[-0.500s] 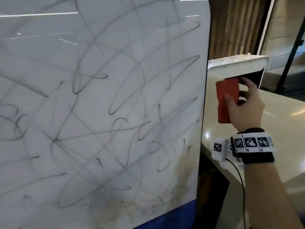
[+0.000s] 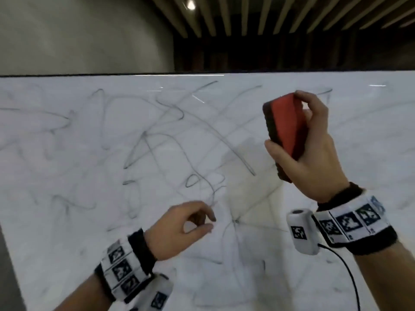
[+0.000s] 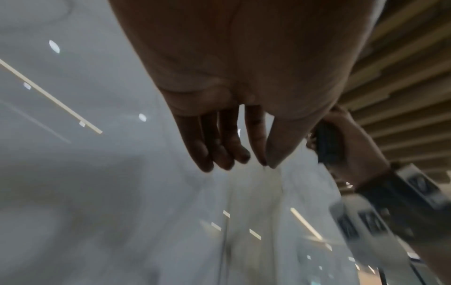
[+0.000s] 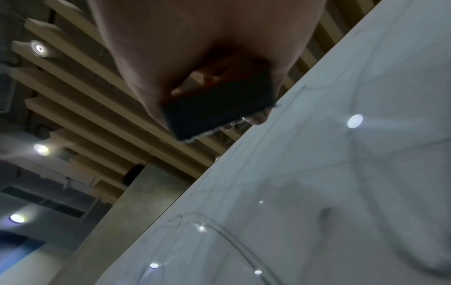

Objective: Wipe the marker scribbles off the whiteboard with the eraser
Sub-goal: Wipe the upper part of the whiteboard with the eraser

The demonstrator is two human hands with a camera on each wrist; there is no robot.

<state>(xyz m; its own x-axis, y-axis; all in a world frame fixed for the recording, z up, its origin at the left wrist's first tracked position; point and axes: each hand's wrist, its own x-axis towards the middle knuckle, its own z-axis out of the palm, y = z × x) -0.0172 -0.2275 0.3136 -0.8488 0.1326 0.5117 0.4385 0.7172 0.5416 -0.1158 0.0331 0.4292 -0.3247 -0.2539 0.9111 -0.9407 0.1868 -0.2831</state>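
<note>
The whiteboard (image 2: 89,198) fills the lower head view, covered in grey marker scribbles (image 2: 157,140). My right hand (image 2: 301,144) grips a red eraser (image 2: 286,124) with a dark felt face, held upright in front of the board's upper right part. In the right wrist view the eraser's dark felt (image 4: 217,108) shows under the palm, near the whiteboard (image 4: 341,173); contact cannot be told. My left hand (image 2: 197,221) hovers lower, in front of the board's middle, fingers loosely curled and holding nothing. In the left wrist view its fingers (image 3: 219,146) hang relaxed over the whiteboard (image 3: 97,192).
The board's top edge (image 2: 202,74) runs across the view. Above it are a grey wall (image 2: 85,34) and a slatted ceiling (image 2: 292,14). A cable (image 2: 350,272) hangs from the right wrist camera.
The view has swung from the board's right edge to its top. My right hand has carried the eraser from beside the board to in front of it. The left hand has come into view.
</note>
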